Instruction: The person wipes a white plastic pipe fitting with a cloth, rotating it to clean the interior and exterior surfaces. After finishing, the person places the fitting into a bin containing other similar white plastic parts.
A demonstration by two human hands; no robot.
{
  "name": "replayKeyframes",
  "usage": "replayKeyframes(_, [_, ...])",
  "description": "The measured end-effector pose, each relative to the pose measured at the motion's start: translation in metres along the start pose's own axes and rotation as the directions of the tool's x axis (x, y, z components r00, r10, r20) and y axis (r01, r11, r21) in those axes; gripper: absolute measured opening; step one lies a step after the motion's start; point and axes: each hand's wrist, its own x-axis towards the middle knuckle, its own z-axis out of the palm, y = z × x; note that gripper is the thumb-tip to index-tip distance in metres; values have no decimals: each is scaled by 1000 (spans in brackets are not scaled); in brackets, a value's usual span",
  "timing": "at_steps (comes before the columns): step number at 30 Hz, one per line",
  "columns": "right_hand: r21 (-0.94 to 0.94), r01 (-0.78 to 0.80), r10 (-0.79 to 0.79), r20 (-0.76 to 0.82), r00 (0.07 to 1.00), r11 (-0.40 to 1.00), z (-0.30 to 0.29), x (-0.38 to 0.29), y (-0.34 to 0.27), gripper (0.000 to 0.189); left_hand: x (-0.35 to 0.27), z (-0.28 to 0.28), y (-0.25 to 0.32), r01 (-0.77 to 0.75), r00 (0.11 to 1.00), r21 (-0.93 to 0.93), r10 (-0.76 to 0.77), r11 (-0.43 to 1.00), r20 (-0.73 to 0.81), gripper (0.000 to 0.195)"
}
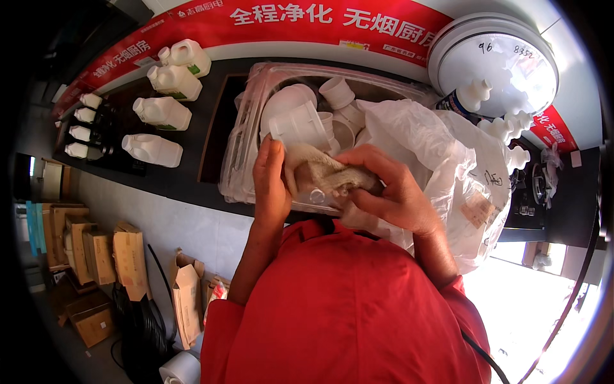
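Note:
My right hand (395,192) pinches a crumpled beige knitted cloth (331,173), possibly a work glove, between thumb and fingers. My left hand (271,180) is upright at the cloth's left edge, thumb pointing away from me; its grip is partly hidden. Just beyond its fingertips lies a white plastic pipe fitting (297,129). This fitting sits among several others, including a short white coupling (337,92), in the opening of a sink (379,82). Clear plastic wrapping (237,158) covers the sink's rim. A large white plastic bag (407,129) bulges beside my right hand.
White jugs (163,115) stand on the dark counter (189,177) at left. A round white appliance (494,67) leans at back right, with white-capped bottles (472,93) before it. Cardboard boxes (129,259) and a black hose coil (141,331) occupy the floor at lower left.

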Motion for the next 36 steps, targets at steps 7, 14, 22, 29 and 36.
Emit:
replayKeyframes(7, [-165,112,-139,-160,977,980,19,7,7,51,-13,15,-17,-167,956,256,93,952,277,63])
replayKeyframes(14, [-63,32,-37,-92,995,998,17,1,-8,49,-12,4,-14,-29,975,238,-24,971,220,41])
replayKeyframes(22, [244,-204,261,-233,937,948,3,9,17,38,-14,2,-5,-94,954,266,10,959,301,37])
replayKeyframes(29, [594,-238,357,-89,930,768,25,11,32,34,-21,1,-5,38,922,252,-131,967,364,36])
replayKeyframes(36, [812,-148,435,-139,890,564,32,8,44,29,-20,2,-15,-240,919,537,12,809,394,41])
